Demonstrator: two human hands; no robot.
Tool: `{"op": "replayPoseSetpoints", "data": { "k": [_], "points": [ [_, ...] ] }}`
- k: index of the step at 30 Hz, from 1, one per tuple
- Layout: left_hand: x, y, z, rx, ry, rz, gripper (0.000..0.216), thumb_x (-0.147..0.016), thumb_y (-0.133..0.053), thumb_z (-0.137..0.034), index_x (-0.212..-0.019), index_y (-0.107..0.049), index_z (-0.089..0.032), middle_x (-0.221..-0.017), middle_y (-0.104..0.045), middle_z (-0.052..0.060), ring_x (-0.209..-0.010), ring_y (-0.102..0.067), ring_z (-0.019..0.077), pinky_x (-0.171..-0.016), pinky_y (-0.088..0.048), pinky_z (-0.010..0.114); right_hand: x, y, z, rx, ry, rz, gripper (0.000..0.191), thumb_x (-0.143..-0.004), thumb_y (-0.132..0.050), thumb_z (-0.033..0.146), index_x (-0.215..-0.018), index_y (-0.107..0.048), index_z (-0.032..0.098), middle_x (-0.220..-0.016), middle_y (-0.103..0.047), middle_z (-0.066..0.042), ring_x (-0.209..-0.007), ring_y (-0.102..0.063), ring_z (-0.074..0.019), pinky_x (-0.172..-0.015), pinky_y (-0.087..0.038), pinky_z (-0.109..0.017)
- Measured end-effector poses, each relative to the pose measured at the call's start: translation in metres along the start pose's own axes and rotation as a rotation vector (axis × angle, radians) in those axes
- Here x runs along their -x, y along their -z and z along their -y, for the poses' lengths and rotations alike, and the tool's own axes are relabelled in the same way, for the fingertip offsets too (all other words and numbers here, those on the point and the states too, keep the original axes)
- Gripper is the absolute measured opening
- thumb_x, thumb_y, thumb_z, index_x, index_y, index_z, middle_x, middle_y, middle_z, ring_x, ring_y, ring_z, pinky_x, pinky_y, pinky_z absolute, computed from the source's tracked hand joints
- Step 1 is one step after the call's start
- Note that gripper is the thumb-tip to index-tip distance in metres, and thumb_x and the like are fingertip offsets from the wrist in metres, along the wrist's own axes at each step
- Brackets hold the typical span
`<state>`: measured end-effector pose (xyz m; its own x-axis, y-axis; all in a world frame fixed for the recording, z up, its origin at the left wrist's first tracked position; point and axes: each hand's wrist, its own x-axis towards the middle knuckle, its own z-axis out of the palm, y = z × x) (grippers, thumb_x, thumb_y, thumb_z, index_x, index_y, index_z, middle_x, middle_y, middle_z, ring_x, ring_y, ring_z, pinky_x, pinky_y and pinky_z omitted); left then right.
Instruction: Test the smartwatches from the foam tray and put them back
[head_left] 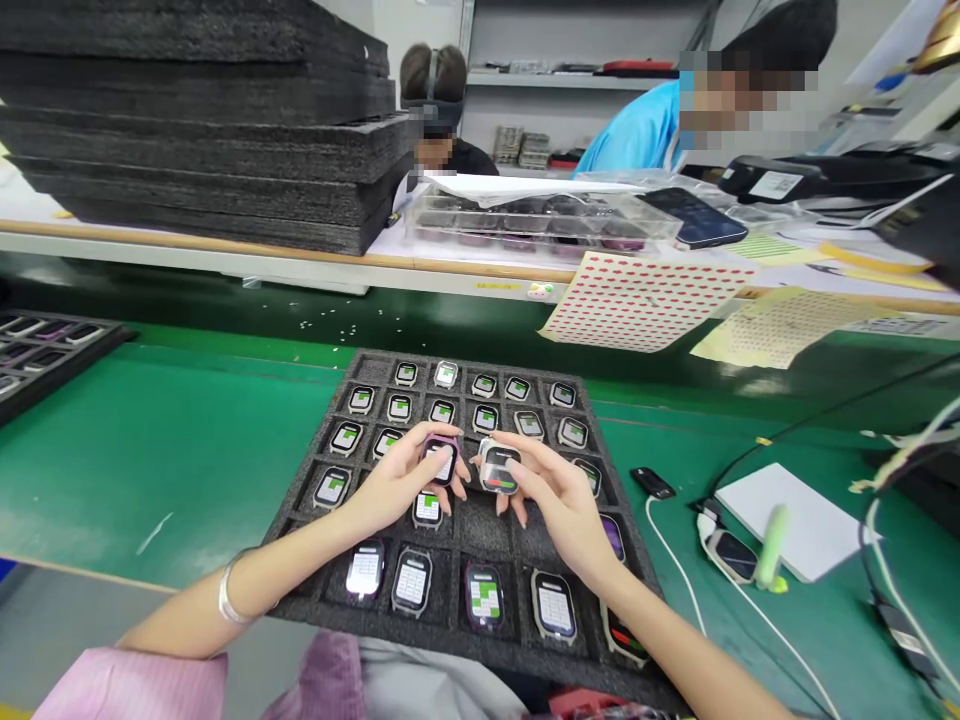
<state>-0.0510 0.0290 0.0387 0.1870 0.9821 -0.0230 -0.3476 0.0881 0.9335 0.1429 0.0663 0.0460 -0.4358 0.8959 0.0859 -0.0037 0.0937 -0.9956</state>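
Note:
Over a black foam tray [306,500] I hold two smartwatch bodies without straps. My left hand [401,475] is closed around a purple smartwatch [441,462], its thumb on the lit screen. My right hand [551,490] grips a silver smartwatch [498,468] with red and green on its screen; the thumb rests on the glass. Several more watches lie face up in the tray's compartments, many showing white and green screens, such as a silver one [411,582] and a purple one [484,596] in the front row. My hands and forearms hide some compartments.
Stacked black foam trays [225,130] stand on the shelf at the left. A phone [694,217] and sticker sheets [645,300] lie at its right. Cables, a white pad [799,520] and a green marker [772,545] are right of the tray. Two people sit beyond.

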Motion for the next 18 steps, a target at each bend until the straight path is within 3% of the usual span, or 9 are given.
{"op": "replayPoseSetpoints", "data": {
  "k": [7, 13, 15, 18],
  "points": [
    [0.0, 0.0, 0.003, 0.116, 0.011, 0.024, 0.046, -0.072, -0.059, -0.016, -0.117, -0.049, -0.017, -0.09, -0.062, 0.007, -0.08, -0.062, 0.021, -0.064, -0.053, 0.033, -0.001, -0.001, 0.0, 0.02, -0.004, -0.021, 0.036, -0.085, -0.063, 0.033, -0.118, -0.06, 0.018, -0.073, -0.064, -0.003, -0.052, -0.057, -0.014, -0.038, -0.04, -0.022],
    [0.0, 0.002, 0.006, 0.141, -0.036, 0.063, 0.048, -0.075, -0.057, -0.013, -0.121, -0.047, -0.018, -0.092, -0.062, 0.007, -0.082, -0.062, 0.0199, -0.068, -0.053, 0.033, 0.0, -0.004, 0.015, -0.014, 0.004, -0.041, 0.032, -0.083, -0.066, 0.032, -0.112, -0.063, 0.019, -0.072, -0.065, -0.003, -0.048, -0.057, -0.0135, -0.036, -0.04, -0.021],
    [0.002, 0.001, 0.004, 0.123, -0.04, 0.055, 0.045, -0.079, -0.059, -0.016, -0.122, -0.047, -0.018, -0.092, -0.062, 0.006, -0.081, -0.062, 0.0193, -0.069, -0.054, 0.033, 0.012, -0.005, 0.034, -0.083, 0.002, 0.041, 0.039, -0.081, -0.07, 0.031, -0.118, -0.06, 0.023, -0.078, -0.067, -0.005, -0.051, -0.06, -0.0152, -0.037, -0.045, -0.022],
    [0.005, -0.001, 0.001, 0.071, -0.034, 0.035, 0.039, -0.085, -0.059, -0.025, -0.122, -0.048, -0.018, -0.09, -0.062, 0.007, -0.08, -0.062, 0.0187, -0.069, -0.054, 0.032, 0.046, -0.007, 0.068, -0.22, 0.024, 0.267, 0.062, -0.075, -0.077, 0.029, -0.13, -0.049, 0.036, -0.105, -0.067, -0.009, -0.062, -0.067, -0.0204, -0.046, -0.055, -0.029]
  ]
}}
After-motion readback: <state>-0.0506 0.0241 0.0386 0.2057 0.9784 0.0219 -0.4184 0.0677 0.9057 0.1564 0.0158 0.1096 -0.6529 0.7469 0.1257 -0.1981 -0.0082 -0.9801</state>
